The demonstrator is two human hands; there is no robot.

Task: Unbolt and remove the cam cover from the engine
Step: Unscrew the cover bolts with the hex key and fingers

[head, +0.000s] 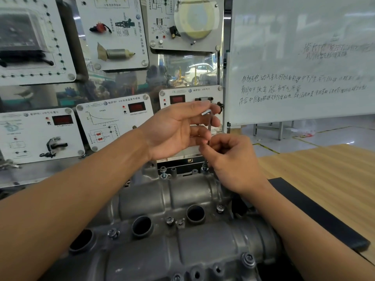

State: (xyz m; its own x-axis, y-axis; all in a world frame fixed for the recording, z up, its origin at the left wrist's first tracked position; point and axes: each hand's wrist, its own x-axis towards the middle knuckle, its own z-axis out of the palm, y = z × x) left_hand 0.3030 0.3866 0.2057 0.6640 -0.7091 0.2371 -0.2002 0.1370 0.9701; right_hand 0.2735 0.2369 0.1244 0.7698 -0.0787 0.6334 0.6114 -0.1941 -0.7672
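The grey cam cover [162, 199] lies closest, seated on the engine, with the wooden counter [324, 165] showing to its right. A flanged bolt [248, 259] at its near edge looks fully home. At the far edge the right hand [233, 161] pinches the shaft of an L-shaped hex key [209, 128] low down, the tip meeting the far-right bolt [204, 169]. Above, the left hand [176, 128] has thumb and forefinger clamped on the key's short arm. This looks like spinning that bolt out (the neighbouring bolt [163, 173] stands proud). The next move calls for an upright key, then lifting the bolt clear. Behind stand training panels [113, 120] and a whiteboard [304, 57].
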